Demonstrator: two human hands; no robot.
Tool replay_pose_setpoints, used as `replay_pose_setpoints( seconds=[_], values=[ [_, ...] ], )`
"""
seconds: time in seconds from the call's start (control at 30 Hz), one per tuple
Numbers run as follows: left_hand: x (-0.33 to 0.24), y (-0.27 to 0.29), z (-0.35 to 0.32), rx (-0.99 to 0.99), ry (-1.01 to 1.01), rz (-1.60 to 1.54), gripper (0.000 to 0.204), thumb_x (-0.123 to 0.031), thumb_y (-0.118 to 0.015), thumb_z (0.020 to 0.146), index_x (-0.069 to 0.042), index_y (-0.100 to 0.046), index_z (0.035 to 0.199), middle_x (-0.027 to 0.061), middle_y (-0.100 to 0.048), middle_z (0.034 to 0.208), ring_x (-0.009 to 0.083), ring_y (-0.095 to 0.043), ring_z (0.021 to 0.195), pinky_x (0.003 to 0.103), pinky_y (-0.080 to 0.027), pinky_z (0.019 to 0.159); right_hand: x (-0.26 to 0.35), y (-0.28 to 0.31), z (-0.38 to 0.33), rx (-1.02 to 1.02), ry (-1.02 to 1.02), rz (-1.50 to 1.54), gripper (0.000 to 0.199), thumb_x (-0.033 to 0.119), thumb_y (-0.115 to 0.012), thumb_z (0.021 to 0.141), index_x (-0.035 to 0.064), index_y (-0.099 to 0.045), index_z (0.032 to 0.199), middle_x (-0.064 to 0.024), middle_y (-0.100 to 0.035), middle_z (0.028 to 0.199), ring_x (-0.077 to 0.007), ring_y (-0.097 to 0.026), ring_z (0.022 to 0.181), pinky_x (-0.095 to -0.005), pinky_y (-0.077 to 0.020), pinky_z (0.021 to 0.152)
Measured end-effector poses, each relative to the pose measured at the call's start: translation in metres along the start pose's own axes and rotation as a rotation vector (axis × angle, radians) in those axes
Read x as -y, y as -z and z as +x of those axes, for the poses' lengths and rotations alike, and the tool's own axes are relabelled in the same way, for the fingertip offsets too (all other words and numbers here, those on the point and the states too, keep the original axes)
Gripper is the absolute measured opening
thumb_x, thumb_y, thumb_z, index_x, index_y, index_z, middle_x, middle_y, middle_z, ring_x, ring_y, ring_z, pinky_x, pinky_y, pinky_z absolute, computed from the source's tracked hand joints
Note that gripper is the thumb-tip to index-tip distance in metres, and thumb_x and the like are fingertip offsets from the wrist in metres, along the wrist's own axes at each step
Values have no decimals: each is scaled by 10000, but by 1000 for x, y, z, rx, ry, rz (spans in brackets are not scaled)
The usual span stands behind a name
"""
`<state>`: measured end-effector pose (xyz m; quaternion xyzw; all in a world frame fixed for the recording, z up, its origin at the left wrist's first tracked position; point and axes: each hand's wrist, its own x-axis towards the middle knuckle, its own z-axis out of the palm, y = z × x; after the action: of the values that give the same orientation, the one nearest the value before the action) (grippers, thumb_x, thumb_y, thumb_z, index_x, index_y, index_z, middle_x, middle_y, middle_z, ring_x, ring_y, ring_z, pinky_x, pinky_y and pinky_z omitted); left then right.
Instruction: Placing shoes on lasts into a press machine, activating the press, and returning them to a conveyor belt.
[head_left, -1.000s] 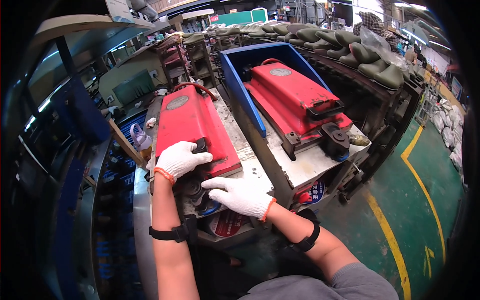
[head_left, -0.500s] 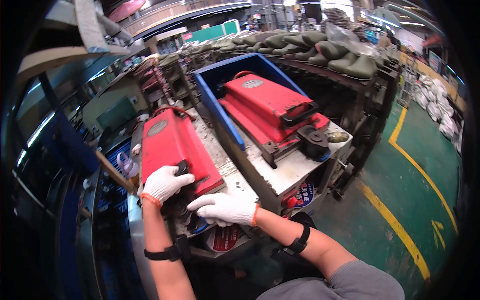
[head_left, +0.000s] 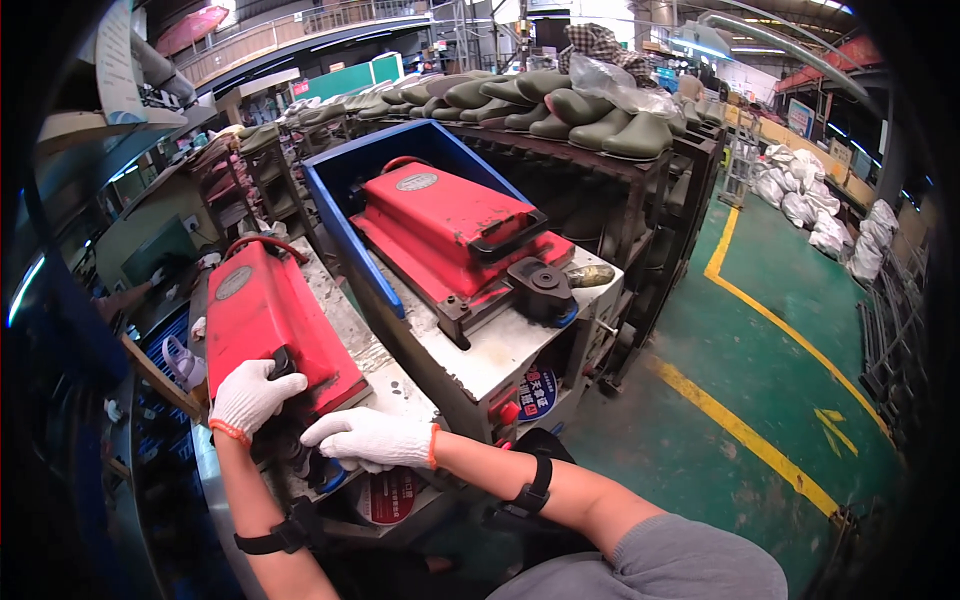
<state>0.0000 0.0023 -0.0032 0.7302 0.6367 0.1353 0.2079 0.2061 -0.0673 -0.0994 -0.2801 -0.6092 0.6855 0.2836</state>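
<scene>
My left hand (head_left: 250, 398), in a white knit glove with an orange cuff, is closed round the black handle (head_left: 284, 360) at the near end of a red machine cover (head_left: 268, 310). Just to its right is my gloved right hand (head_left: 375, 438), low at the front of the same machine. One digit stretches to the left and the others curl beneath the palm. Beside them shows a dark part with a blue base (head_left: 328, 476); what the curled fingers hold is hidden.
A second red machine (head_left: 450, 215) with a black handle and a black knob block (head_left: 542, 285) stands to the right, inside a blue surround (head_left: 330, 190). Olive boots (head_left: 590, 125) crowd a rack behind. Yellow lines (head_left: 750, 440) cross the green floor; white sacks (head_left: 800, 195) lie beyond.
The whole view has turned to the right, so everything sits further left in it. Both hands keep their places on the left red machine, and its cover looks the same.
</scene>
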Motion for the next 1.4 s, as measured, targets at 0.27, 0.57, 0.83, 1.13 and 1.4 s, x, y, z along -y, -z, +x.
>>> replay_pose_setpoints(
  seconds=[0.27, 0.57, 0.83, 1.13, 1.4],
  values=[
    [9, -1, 3, 8, 13, 12, 482, -494, -788, 803, -23, -706, 734, 63, -640, 593, 164, -627, 564, 349, -481, 599, 1, -3, -3, 11, 11, 31, 440, 253, -554, 1062, 81, -555, 1466, -3, -539, 799, -67, -470, 594, -234, -374, 492],
    [-1, 1, -3, 12, -2, -20, 485, -495, -802, 814, -17, -724, 792, 68, -654, 616, 174, -633, 562, 353, -486, 585, 0, -3, -2, -21, 24, 34, 420, 244, -555, 1053, 76, -596, 1436, -12, -560, 760, -87, -496, 571, -256, -408, 499],
    [-1, 5, -5, 9, 25, 6, 538, -547, -798, 804, -14, -768, 871, 93, -678, 656, 207, -699, 644, 356, -527, 650, 9, -3, -4, -14, -17, -30, 433, 272, -549, 1080, 110, -564, 1481, -1, -569, 817, -53, -471, 574, -223, -381, 495],
    [-10, 6, -14, 0, 22, 67, 583, -602, -786, 784, -29, -776, 891, 107, -714, 702, 226, -722, 695, 363, -538, 685, 11, -13, -11, -46, -5, -94, 433, 262, -547, 1057, 63, -591, 1439, -26, -591, 845, -95, -521, 648, -262, -439, 575],
    [-11, 6, -13, 2, -5, 113, 574, -603, -732, 831, -34, -772, 898, 104, -712, 708, 227, -715, 693, 371, -530, 681, -36, -90, -21, -260, 238, -280, 658, 333, -557, 1072, 59, -336, 1628, -226, -483, 1583, -311, -558, 1394, -393, -419, 1161]
  ],
)
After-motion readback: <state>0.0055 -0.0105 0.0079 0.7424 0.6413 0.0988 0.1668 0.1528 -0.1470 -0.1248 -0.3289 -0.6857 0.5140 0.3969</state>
